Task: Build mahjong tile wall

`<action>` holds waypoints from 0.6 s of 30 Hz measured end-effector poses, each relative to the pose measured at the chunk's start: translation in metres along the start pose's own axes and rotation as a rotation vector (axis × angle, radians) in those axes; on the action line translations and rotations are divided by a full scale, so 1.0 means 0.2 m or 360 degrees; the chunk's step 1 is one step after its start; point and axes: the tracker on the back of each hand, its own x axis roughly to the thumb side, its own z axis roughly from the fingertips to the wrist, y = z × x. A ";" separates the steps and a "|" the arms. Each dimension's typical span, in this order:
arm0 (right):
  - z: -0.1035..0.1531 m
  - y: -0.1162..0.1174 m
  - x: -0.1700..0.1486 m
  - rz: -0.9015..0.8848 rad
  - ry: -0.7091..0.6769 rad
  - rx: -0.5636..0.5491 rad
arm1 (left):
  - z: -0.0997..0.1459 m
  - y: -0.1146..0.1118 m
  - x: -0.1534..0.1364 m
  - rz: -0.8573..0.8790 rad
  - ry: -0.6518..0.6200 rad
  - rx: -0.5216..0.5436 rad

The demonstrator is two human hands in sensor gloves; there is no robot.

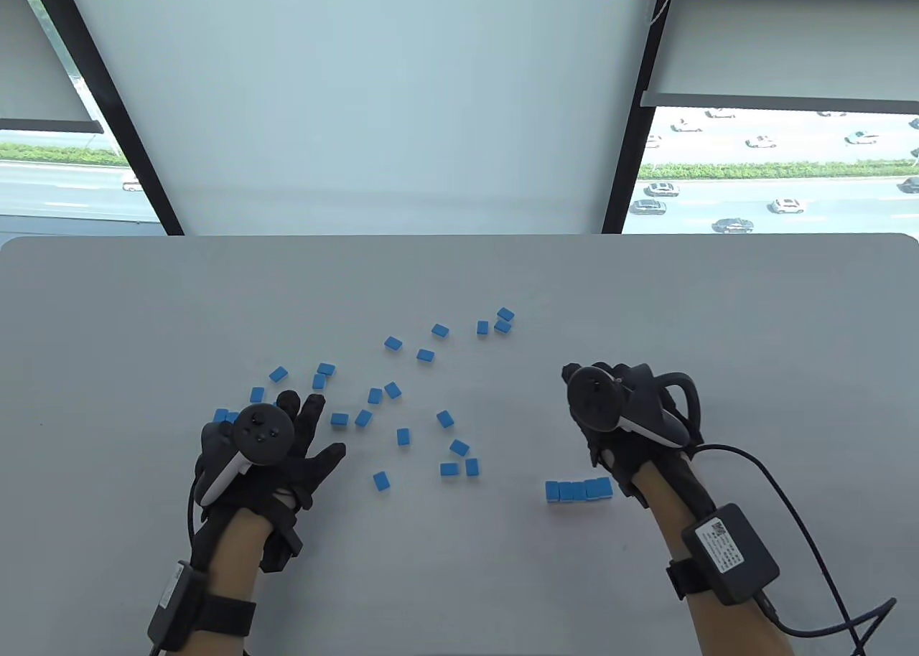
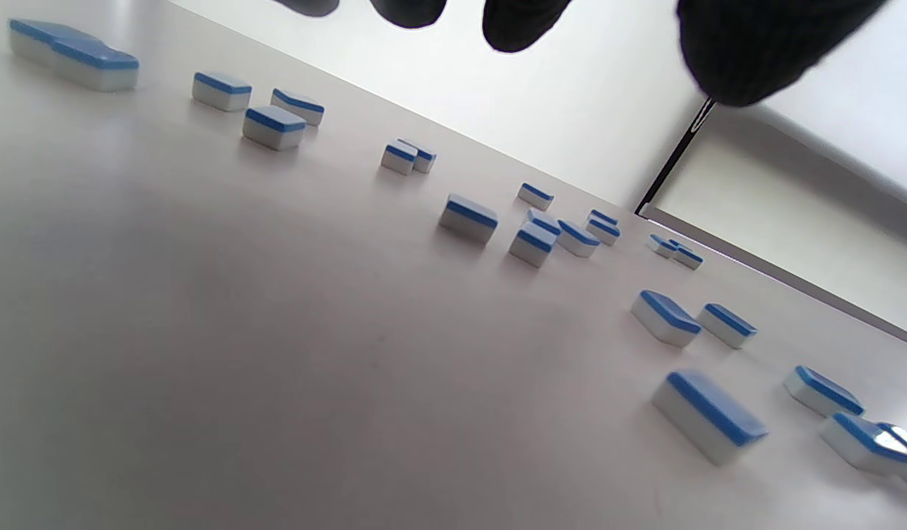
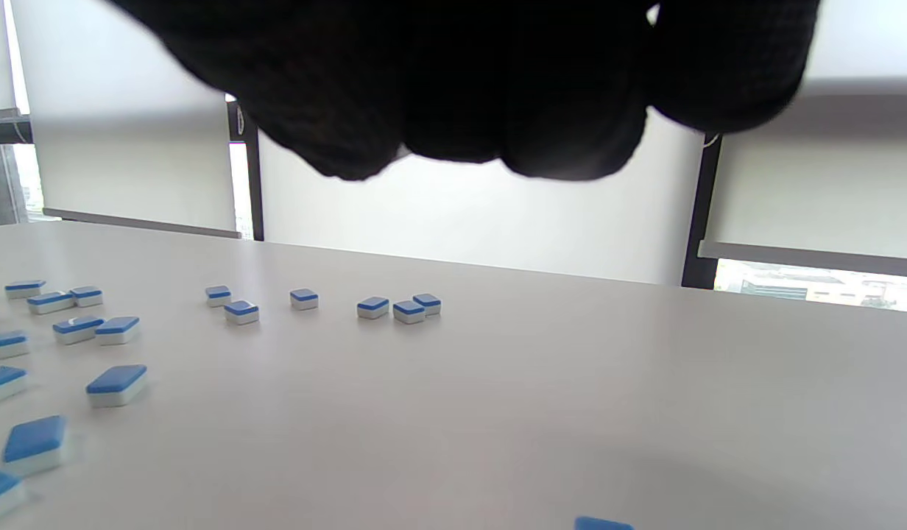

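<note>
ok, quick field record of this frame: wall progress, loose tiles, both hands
wall: short row of tiles, side by side, blue backs up, single layer, near the right hand
loose tiles: scattered tiles across mid-table, blue backs up, mostly apart
left hand: fingers spread over the tiles at the scatter's left edge, nothing visibly held
right hand: above the table behind the row, fingers curled; contents hidden
table: grey

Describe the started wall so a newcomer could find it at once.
Look at the grey table, near its front edge, just left of the right hand. The started wall lies there: blue-backed mahjong tiles pressed side by side in one straight row, while all other tiles lie scattered singly.
</note>
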 end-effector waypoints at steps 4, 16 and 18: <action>0.08 0.04 -0.19 -0.0028 0.0175 -0.0057 | 0.00 0.00 0.00 -0.0001 0.0000 0.0002; 0.07 0.41 -0.36 0.0073 0.0352 0.0270 | 0.00 -0.02 0.00 -0.0021 0.0001 -0.0027; 0.06 0.43 -0.35 0.0089 0.0357 0.0290 | 0.00 -0.02 0.00 -0.0021 0.0000 -0.0026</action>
